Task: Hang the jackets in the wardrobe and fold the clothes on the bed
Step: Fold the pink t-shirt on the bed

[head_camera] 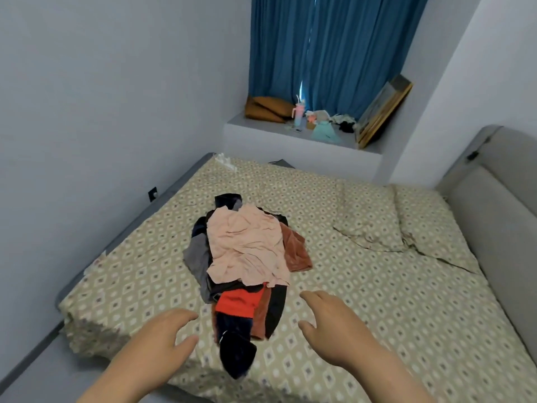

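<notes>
A heap of clothes lies in the middle of the bed (377,301), which has a beige patterned sheet. On top of the heap is a pale pink garment (247,245). A rust-brown piece (296,251) pokes out at its right, a grey one (197,257) at its left. Nearer to me lie a bright red garment (239,302) and a dark navy one (236,353) that reaches the bed's front edge. My left hand (162,333) hovers left of the navy garment, fingers straight, holding nothing. My right hand (331,324) hovers to its right, also empty. The wardrobe is out of view.
Two pillows (374,216) in the same pattern lie at the right, against a grey padded headboard (499,216). A window ledge (261,126) behind the bed holds a brown cushion, a cup, small items and a leaning picture frame (380,112). Blue curtains (328,53) hang above. A wall borders the bed's left side.
</notes>
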